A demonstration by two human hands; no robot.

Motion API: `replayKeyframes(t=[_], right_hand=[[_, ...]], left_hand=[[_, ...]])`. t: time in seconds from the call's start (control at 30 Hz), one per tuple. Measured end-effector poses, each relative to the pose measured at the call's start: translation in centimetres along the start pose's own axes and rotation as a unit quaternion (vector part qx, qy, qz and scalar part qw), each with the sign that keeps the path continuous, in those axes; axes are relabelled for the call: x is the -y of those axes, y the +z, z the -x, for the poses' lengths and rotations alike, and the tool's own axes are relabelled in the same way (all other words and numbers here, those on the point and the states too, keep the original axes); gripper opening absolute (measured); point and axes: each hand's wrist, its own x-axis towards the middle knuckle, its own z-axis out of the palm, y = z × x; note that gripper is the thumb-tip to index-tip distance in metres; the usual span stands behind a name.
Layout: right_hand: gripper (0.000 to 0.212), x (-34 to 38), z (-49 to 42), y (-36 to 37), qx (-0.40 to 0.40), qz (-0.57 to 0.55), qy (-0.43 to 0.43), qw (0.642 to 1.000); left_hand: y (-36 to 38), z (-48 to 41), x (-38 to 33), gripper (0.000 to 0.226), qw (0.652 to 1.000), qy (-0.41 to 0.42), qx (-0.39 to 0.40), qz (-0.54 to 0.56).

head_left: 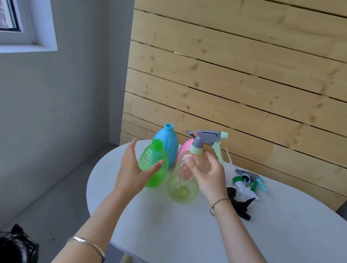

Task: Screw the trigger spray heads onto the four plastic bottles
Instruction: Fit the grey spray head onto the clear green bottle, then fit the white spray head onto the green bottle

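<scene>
Our right hand (208, 179) grips the clear bottle (181, 188) bearing a spray head (207, 136); our left hand (133, 170) is spread beside the green bottle (152, 157).

Your left hand (133, 170) and right hand (210, 179) are bare, and both forearms are uncovered down to the lower edge of the view. Left forearm, toward 7 o'clock: one silver bangle (86, 244), a slim, flat, polished band that catches the light. Right wrist, toward 5 o'clock: one thin dark cord bracelet (219, 202), carrying a small fitting on its lower side, too small to identify.
</scene>
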Motion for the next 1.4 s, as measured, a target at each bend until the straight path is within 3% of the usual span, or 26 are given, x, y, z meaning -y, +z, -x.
replayKeyframes(t=[0.2, 0.3, 0.47, 1.0, 1.4], right_hand=[[0.077, -1.5, 0.7, -0.4, 0.048, 0.037, 0.010, 0.998], [0.080, -2.7, 1.0, -0.6, 0.052, 0.091, 0.026, 0.994], [0.077, -3.2, 0.6, -0.5, 0.042, 0.080, 0.046, 0.995], [0.065, -2.3, 1.8, -1.3, 0.045, 0.043, 0.037, 0.997], [0.042, -1.6, 6.1, -9.6, 0.035, 0.047, 0.070, 0.996]], left_hand=[[0.7, -0.5, 0.9, 0.100, 0.999, -0.012, 0.041, 0.013], [0.8, -0.8, 1.1, 0.096, 0.998, -0.015, 0.062, 0.025], [0.9, -0.6, 1.3, 0.074, 0.998, 0.007, 0.062, 0.018], [-1.8, 0.9, -0.4, 0.074, 0.998, 0.015, 0.046, 0.047], [-2.1, 5.9, -5.7, 0.060, 0.981, 0.044, 0.183, 0.038]])
